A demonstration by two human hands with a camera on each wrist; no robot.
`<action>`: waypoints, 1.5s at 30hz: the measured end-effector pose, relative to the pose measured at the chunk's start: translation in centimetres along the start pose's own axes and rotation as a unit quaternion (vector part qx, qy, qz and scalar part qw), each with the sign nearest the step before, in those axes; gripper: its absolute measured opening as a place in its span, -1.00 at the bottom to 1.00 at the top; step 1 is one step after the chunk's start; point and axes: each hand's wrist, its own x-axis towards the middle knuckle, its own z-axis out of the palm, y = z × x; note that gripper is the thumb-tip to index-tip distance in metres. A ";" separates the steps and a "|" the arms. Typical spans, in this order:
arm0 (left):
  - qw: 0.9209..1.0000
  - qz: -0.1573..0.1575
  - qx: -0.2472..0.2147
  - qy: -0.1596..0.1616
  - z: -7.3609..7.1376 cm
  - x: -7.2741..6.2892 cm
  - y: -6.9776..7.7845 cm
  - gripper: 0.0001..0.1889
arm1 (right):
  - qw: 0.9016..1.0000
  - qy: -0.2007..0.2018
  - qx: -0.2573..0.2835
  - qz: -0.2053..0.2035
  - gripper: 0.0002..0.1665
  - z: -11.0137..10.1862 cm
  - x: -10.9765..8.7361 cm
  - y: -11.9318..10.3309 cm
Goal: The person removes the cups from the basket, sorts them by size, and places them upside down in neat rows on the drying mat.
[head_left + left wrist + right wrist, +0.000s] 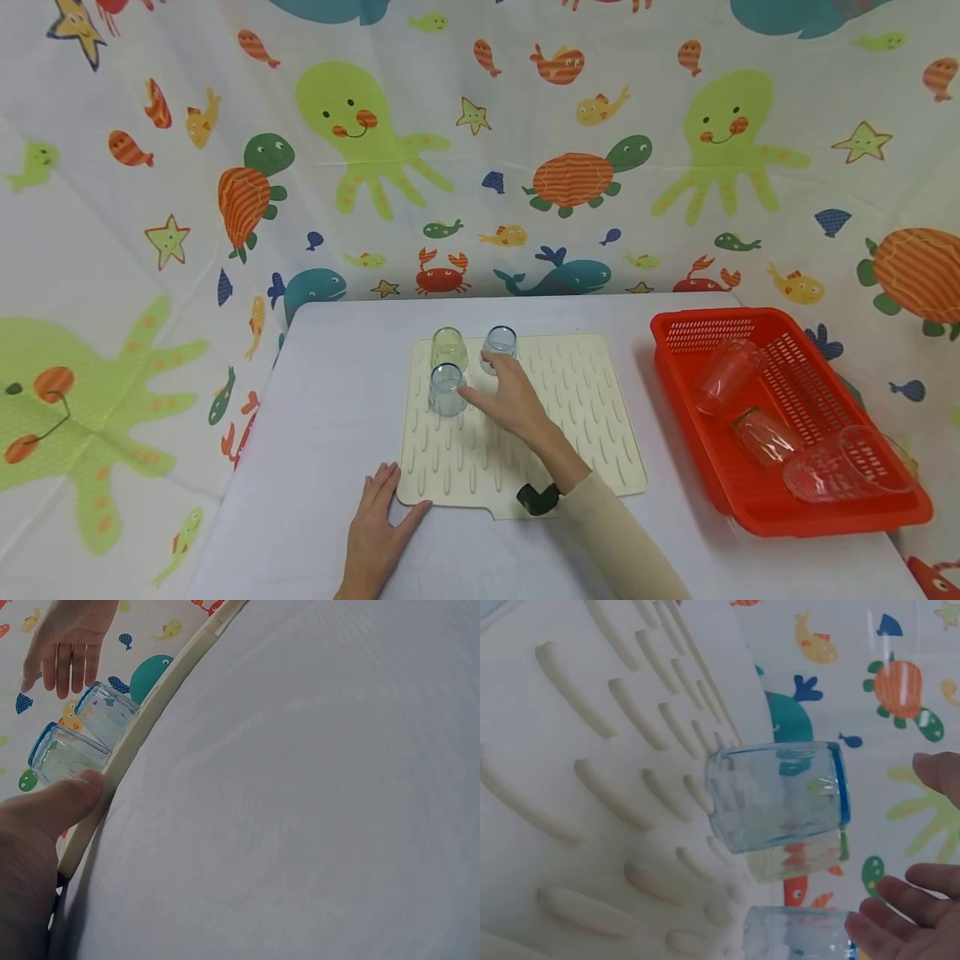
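Note:
Three short drinking glasses stand on a cream ridged mat. One has a greenish tint; a blue-rimmed glass is in front of it, and another blue-rimmed glass is at the back, to the right. My right hand hovers above the mat by the blue-rimmed glasses. In the right wrist view its spread fingers hold nothing, with a gap to the upper glass. My left hand rests flat at the mat's front left corner, its thumb beside the edge.
A red plastic basket stands on the right, holding clear glasses lying on their sides. A small dark object is by my right wrist over the mat's front edge. White cloth covers the table; a sea-animal curtain hangs behind.

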 end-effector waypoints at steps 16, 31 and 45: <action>1.000 -0.014 0.003 -0.010 0.0 -0.1 0.0 -0.16 | 0.999 0.041 -0.023 -0.014 -0.16 -4.5 -2.3 0.1; 0.999 -0.031 0.006 -0.030 -0.1 -0.1 0.1 -0.13 | 0.996 0.071 -0.051 -0.023 -0.14 -7.4 -4.5 1.1; 0.999 -0.032 0.006 -0.038 -0.1 -0.1 0.3 -0.12 | 0.991 0.115 -0.066 -0.023 -0.16 -10.5 -6.0 2.7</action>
